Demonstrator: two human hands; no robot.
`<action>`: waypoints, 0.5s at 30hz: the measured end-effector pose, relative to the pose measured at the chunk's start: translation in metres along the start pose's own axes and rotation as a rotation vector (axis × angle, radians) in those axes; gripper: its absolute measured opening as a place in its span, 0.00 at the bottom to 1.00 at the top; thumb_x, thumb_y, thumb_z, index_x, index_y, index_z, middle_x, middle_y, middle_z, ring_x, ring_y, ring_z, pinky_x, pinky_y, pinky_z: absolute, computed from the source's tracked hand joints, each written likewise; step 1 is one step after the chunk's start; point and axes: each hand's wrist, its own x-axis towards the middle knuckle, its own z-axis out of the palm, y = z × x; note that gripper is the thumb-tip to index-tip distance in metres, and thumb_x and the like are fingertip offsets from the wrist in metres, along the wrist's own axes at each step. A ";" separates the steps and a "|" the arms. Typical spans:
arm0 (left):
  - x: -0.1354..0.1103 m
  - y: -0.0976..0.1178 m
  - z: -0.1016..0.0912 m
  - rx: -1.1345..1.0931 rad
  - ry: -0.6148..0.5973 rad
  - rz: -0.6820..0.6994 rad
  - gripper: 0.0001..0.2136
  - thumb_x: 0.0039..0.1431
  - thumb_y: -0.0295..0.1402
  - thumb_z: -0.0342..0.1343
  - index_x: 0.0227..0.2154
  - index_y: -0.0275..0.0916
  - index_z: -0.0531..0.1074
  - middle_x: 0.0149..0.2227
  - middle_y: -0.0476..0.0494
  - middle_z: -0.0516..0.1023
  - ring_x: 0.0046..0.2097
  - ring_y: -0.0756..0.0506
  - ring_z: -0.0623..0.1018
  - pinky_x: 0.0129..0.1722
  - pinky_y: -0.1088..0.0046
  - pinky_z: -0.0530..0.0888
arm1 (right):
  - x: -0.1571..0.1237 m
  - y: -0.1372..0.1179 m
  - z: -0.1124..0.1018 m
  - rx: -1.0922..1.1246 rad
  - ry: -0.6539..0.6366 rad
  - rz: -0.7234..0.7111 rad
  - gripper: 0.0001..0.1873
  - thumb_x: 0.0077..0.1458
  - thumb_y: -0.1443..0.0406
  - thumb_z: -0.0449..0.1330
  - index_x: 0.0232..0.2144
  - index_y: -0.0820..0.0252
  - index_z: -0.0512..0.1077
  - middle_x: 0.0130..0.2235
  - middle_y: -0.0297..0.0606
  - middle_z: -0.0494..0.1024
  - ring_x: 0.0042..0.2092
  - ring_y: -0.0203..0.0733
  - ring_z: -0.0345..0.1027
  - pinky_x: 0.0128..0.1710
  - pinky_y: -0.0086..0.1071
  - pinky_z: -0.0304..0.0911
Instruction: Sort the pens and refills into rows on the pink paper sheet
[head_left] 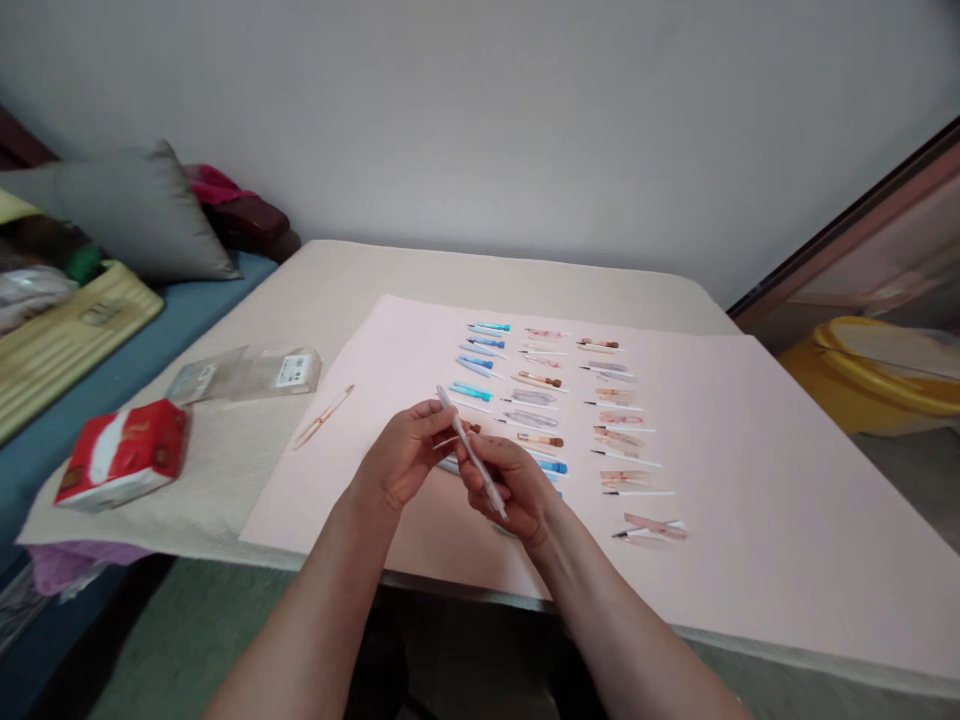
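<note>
The right hand [517,485] was clamped on a slim, whitish translucent plastic pen [478,464] above the pale-pink paper sheet [787,480]; the left hand [405,450] pinched near its upper end, though from afar I saw this contact poorly. Many-coloured plastic pen pieces [540,440] in columns seemed unassembled; one orange-clear slim pen [324,418] looked perhaps complete. Rightward I had room; the near edge was close.

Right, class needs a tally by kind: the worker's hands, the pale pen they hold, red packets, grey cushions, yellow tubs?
Hands (left hand, right hand): 2
Pale pen: 1
Red packet: 1
Grey cushion: 1
Yellow tub: 1
Total: 6
</note>
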 end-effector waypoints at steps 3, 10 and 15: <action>0.001 0.001 0.000 -0.019 0.070 0.021 0.08 0.48 0.33 0.60 0.26 0.33 0.71 0.28 0.44 0.74 0.30 0.49 0.73 0.35 0.71 0.69 | 0.000 0.001 0.001 -0.011 -0.010 0.006 0.11 0.55 0.60 0.55 0.30 0.65 0.68 0.18 0.30 0.70 0.12 0.21 0.37 0.10 0.18 0.40; 0.001 0.002 -0.002 -0.038 0.081 -0.018 0.08 0.50 0.34 0.59 0.27 0.33 0.70 0.29 0.42 0.75 0.30 0.48 0.74 0.33 0.70 0.71 | -0.001 0.000 0.002 -0.015 0.000 0.015 0.12 0.54 0.60 0.55 0.29 0.65 0.68 0.17 0.30 0.70 0.11 0.21 0.40 0.09 0.18 0.40; 0.002 0.001 -0.006 -0.066 0.116 -0.016 0.07 0.51 0.33 0.58 0.29 0.34 0.69 0.30 0.42 0.75 0.30 0.48 0.75 0.31 0.71 0.72 | 0.000 -0.001 0.001 -0.010 0.042 0.038 0.12 0.52 0.59 0.57 0.28 0.66 0.69 0.16 0.30 0.70 0.11 0.23 0.41 0.08 0.19 0.40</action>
